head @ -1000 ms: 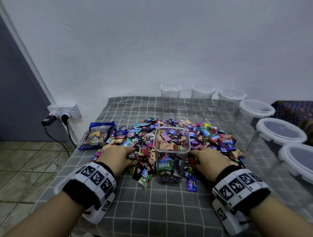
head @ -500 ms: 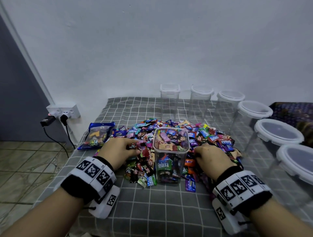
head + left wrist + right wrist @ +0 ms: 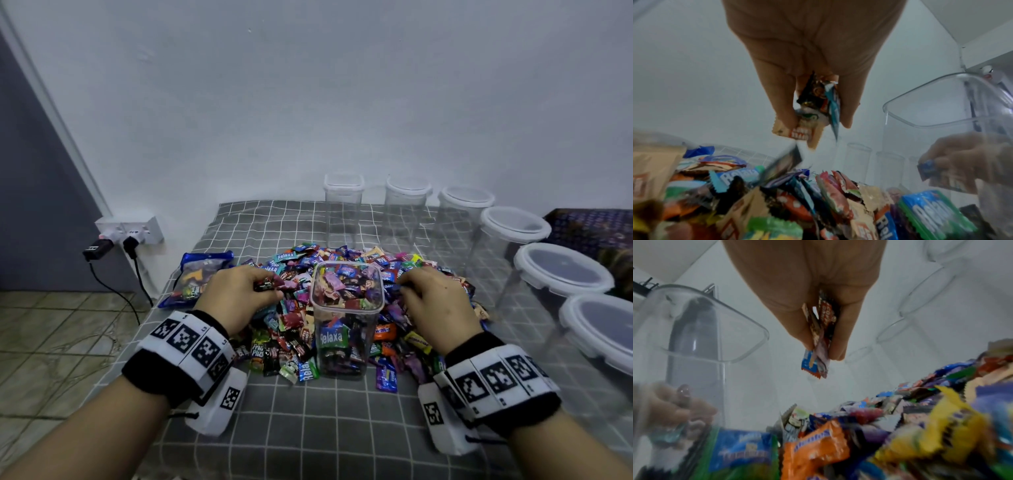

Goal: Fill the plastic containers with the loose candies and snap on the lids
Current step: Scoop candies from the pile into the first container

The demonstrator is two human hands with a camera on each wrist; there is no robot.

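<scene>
A clear square container (image 3: 346, 318), lidless and nearly full of wrapped candies, stands in front of a heap of loose candies (image 3: 387, 270) on the checked cloth. My left hand (image 3: 239, 294) is raised beside the container's left side and grips a bunch of candies (image 3: 816, 110), one of which drops below it. My right hand (image 3: 435, 301) is lifted on the container's right and pinches a few candies (image 3: 818, 344). The container's rim (image 3: 941, 100) shows in the left wrist view, with my right hand seen through its wall.
Several empty lidded containers (image 3: 513, 236) line the back and right side of the table. A blue candy bag (image 3: 202, 274) lies at the left of the heap. A wall socket with plugs (image 3: 126, 236) sits off the table's left edge.
Both hands have closed on candies in the heap and lifted up off it, rising towards the container's rim. The container has stayed where it was.
</scene>
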